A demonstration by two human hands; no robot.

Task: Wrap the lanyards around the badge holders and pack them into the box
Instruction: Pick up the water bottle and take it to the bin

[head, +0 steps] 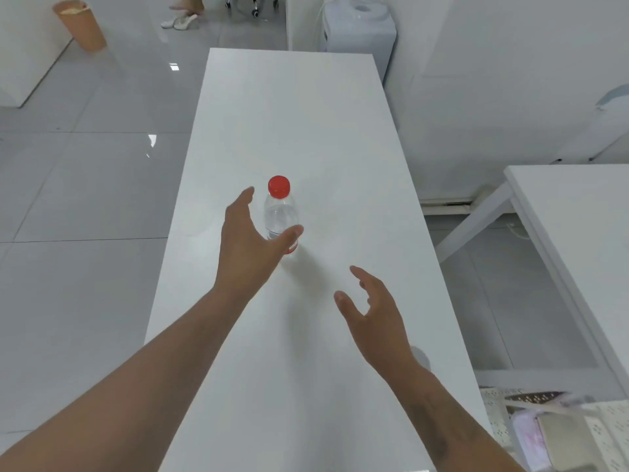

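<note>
No lanyards, badge holders or box show on the long white table [306, 114]. A clear plastic water bottle [281, 212] with a red cap stands upright near the table's middle. My left hand [248, 247] is open right beside the bottle, fingers on its left and thumb in front of its lower part; I cannot tell whether it touches. My right hand [374, 311] hovers open above the table, lower right of the bottle, holding nothing.
A second white table [578, 212] stands to the right. A white perforated basket [558, 434] with items sits at the lower right. A water dispenser [360, 25] stands behind the table, an orange bin [83, 25] at far left, a person's feet far back.
</note>
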